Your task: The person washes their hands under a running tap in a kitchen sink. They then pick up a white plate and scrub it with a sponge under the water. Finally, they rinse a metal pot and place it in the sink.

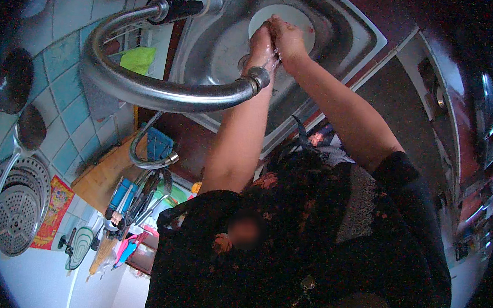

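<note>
Both of my hands are close together over a stainless steel sink [219, 50], wet, with water running onto them. My left hand [262, 42] comes from the lower left, and its wrist passes under the spout of a curved metal faucet [169, 96]. Touching it from the right, my right hand [288, 37] has its fingers bent towards the left one. Whether anything lies between the palms is hidden. Beneath the hands, a round white dish [259, 17] rests in the basin. The sink drain is partly hidden behind my left wrist.
The faucet arches over the basin's left side. A second, flexible spout [138, 151] stands near a wooden board [105, 173] and a utensil holder. Ladles and a perforated metal steamer plate [16, 220] hang on the tiled wall. A yellow-green cloth [138, 60] is beside the sink.
</note>
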The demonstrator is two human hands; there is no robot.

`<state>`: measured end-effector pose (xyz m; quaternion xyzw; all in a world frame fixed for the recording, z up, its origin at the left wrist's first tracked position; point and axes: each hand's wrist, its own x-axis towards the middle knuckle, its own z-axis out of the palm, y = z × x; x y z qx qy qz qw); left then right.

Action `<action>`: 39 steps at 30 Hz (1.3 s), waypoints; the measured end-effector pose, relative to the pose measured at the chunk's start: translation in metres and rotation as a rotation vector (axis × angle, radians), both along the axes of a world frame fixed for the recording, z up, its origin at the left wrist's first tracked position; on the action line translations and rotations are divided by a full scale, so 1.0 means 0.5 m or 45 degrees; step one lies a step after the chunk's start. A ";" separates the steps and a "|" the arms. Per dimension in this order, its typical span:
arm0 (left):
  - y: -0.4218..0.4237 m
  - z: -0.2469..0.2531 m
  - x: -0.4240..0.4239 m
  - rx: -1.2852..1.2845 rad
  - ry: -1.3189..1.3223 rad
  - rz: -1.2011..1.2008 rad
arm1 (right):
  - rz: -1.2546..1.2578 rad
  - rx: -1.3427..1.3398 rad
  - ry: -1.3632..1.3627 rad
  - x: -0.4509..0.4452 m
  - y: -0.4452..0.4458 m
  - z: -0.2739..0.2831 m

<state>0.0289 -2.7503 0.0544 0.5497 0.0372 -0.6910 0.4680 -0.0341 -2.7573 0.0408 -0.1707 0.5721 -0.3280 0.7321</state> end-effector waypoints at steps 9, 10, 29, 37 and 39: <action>0.007 0.088 -0.035 -0.048 0.257 0.288 | 0.691 -0.644 0.934 0.011 -0.045 0.044; 0.011 0.097 -0.051 0.015 0.176 0.301 | 0.649 -0.693 0.898 0.024 -0.056 0.002; 0.051 0.120 -0.096 -0.148 0.235 0.126 | -0.618 0.584 -1.111 0.063 -0.134 -0.097; 0.034 0.107 -0.078 -0.203 0.135 0.377 | -0.749 0.409 -1.371 0.058 -0.092 -0.094; 0.005 0.079 -0.034 -0.429 -0.139 0.490 | -0.672 0.485 -1.458 0.064 -0.059 -0.043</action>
